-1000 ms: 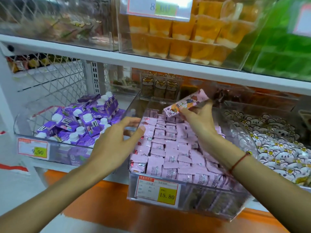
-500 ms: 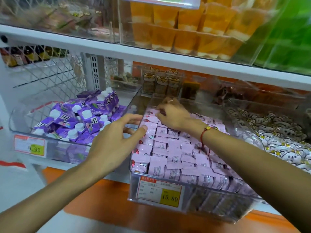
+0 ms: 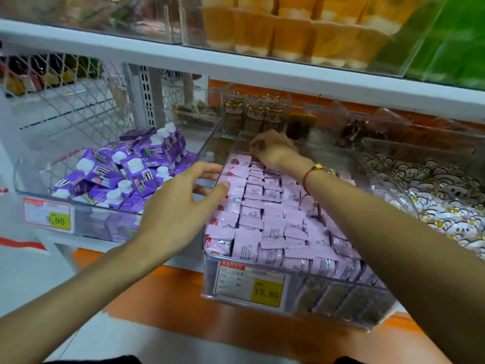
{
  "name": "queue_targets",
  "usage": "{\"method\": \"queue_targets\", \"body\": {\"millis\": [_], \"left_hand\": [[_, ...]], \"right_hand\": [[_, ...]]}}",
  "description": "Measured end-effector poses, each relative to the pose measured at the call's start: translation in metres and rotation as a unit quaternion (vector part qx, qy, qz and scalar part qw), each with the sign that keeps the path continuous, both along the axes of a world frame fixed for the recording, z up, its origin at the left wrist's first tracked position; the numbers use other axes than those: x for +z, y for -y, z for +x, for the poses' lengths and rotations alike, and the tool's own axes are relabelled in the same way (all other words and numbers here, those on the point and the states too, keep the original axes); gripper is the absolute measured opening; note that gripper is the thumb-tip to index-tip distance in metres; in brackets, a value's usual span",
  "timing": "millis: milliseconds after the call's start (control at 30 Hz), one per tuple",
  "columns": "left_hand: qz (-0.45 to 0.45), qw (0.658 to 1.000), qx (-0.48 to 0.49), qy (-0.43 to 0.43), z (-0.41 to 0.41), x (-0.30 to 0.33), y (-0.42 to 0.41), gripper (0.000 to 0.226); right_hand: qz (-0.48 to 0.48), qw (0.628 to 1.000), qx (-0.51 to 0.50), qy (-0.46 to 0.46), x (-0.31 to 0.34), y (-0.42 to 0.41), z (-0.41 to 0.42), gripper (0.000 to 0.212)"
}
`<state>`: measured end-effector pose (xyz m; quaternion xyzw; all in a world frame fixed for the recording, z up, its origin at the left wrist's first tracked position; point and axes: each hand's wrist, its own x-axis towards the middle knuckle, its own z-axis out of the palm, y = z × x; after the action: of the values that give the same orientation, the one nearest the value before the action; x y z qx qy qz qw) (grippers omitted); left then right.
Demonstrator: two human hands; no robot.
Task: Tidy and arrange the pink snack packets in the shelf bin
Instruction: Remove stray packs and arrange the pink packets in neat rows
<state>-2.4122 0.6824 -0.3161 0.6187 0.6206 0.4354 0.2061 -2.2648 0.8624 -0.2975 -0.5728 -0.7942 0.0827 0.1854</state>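
The pink packets [image 3: 273, 222] fill a clear plastic bin [image 3: 296, 292] that stands on the shelf [image 3: 183, 269], at its front edge. They lie in tidy rows from the front wall of the bin up to the back wall. A price tag [image 3: 253, 282] with a yellow field is on the front wall of the bin.

The left hand [image 3: 181, 208] is at the left wall of the bin, near the middle of this wall. Its fingers [image 3: 202, 172] are spread and rather straight; the thumb tip touches the packets just inside the wall, and the other fingers reach along the rim of the wall. It holds nothing.

The right hand [image 3: 273, 149] is at the back left corner of the bin, on top of the last row of packets. Its fingers are curled down and close together on the packets there. It is not possible to tell whether they pinch one packet or only press on the row. A red bracelet [image 3: 311, 173] is around the right wrist.

To the left, a second clear bin [image 3: 42, 198] holds purple cartons with white caps [image 3: 126, 169], lying in a loose heap. To the right, another bin holds white packets with yellow flowers [image 3: 441, 206]. On the shelf above, orange cups [image 3: 288, 35] stand behind a clear wall
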Motion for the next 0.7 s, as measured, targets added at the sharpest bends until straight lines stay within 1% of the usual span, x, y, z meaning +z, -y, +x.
{"method": "queue_targets", "body": {"millis": [67, 100, 167, 233, 333, 400, 467, 500, 567, 633, 700], "left_hand": [[-0.007, 1.0, 0.011, -0.003, 0.0, 0.0, 0.0, 0.037], [-0.01, 1.0, 0.014, -0.003, 0.001, 0.0, 0.001, 0.039], [-0.014, 1.0, 0.015, -0.002, 0.001, 0.001, 0.002, 0.038], [-0.014, 1.0, 0.016, -0.004, 0.001, 0.001, 0.002, 0.037], [-0.011, 1.0, 0.015, -0.008, 0.001, 0.002, 0.002, 0.031], [-0.011, 1.0, 0.011, -0.008, 0.0, 0.002, 0.002, 0.028], [-0.009, 1.0, 0.009, -0.005, 0.001, 0.002, 0.002, 0.024], [-0.008, 1.0, 0.007, -0.004, 0.0, 0.002, 0.002, 0.024], [-0.01, 1.0, 0.004, 0.001, 0.001, 0.002, 0.003, 0.034], [-0.002, 1.0, -0.001, 0.02, 0.0, 0.002, 0.002, 0.045], [0.037, 0.999, 0.006, 0.031, 0.0, 0.003, 0.001, 0.052]], "right_hand": [[-0.001, 0.998, 0.006, 0.057, -0.003, -0.002, -0.006, 0.025], [0.004, 0.997, 0.002, 0.073, -0.005, -0.003, -0.009, 0.025], [0.016, 0.998, -0.013, 0.062, -0.006, -0.005, -0.011, 0.023], [0.023, 0.999, -0.015, 0.022, -0.007, -0.008, -0.01, 0.021], [0.019, 0.997, -0.016, -0.076, -0.001, -0.009, -0.009, 0.018], [0.015, 0.989, -0.014, -0.144, 0.01, -0.005, -0.009, 0.02], [0.008, 0.973, -0.03, -0.227, 0.02, 0.003, -0.006, 0.02], [0.004, 0.959, -0.042, -0.28, 0.024, 0.01, -0.004, 0.022], [0.015, 0.916, -0.078, -0.394, 0.029, 0.028, 0.004, 0.025], [0.017, 0.85, -0.121, -0.512, 0.035, 0.052, 0.015, 0.027], [-0.024, 0.779, -0.125, -0.614, 0.041, 0.079, 0.028, 0.025]]}}
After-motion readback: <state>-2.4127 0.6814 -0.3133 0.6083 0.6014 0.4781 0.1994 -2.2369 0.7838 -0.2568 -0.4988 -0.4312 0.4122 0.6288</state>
